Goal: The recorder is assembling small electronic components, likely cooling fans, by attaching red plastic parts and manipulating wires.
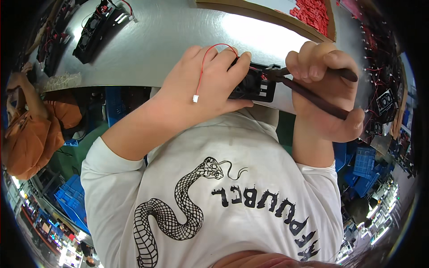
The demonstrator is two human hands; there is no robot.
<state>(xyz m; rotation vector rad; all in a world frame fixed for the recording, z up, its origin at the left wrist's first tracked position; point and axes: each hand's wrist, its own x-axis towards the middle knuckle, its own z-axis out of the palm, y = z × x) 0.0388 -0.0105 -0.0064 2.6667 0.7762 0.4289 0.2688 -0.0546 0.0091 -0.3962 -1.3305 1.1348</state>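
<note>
Left hand (pixel 208 73): closed upon the black fan unit (pixel 248 85).
Fan unit: at near edge of the metal table (pixel 156 42).
Right hand (pixel 326 85): gripping dark pliers (pixel 315 98), handles spread.
Pliers' tips: at the unit's right end; whether they pinch something, I cannot tell.
Red wire (pixel 202 71): over left hand.

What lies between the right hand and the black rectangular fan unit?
Dark brown-handled pliers: the right hand holds them, and their jaws overlap the right end of the fan unit in the head view.
</note>
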